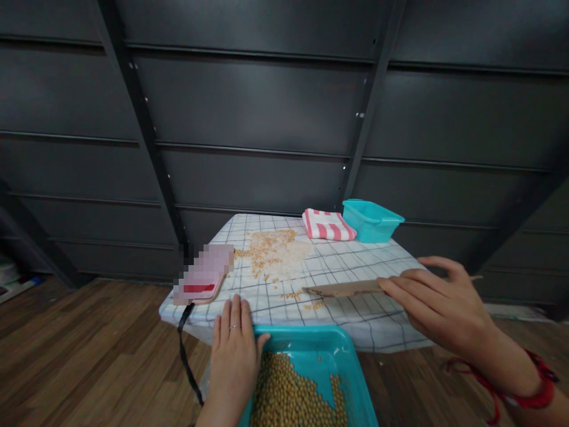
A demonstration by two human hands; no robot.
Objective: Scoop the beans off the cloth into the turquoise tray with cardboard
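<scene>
My right hand [444, 299] pinches a long strip of brown cardboard [344, 289], held roughly level just over the cloth. Under its left end lie a few loose yellow beans [315, 305], probably soybeans. My left hand [234, 347] rests with fingers stretched flat at the table's front edge, its thumb against the rim of a turquoise basket [344, 341]. That basket stands at the near edge and holds many beans [288, 394]; its lower part is cut off by the frame. More beans [271, 249] are scattered on a pale, whitish patch mid-table.
A checked white cloth [355, 261] covers the table. At the back right sit a folded pink-and-white striped towel [326, 225] and a second turquoise basket [376, 225]. A pink case [216, 287], partly pixelated, lies at left with a black strap [184, 350] hanging down.
</scene>
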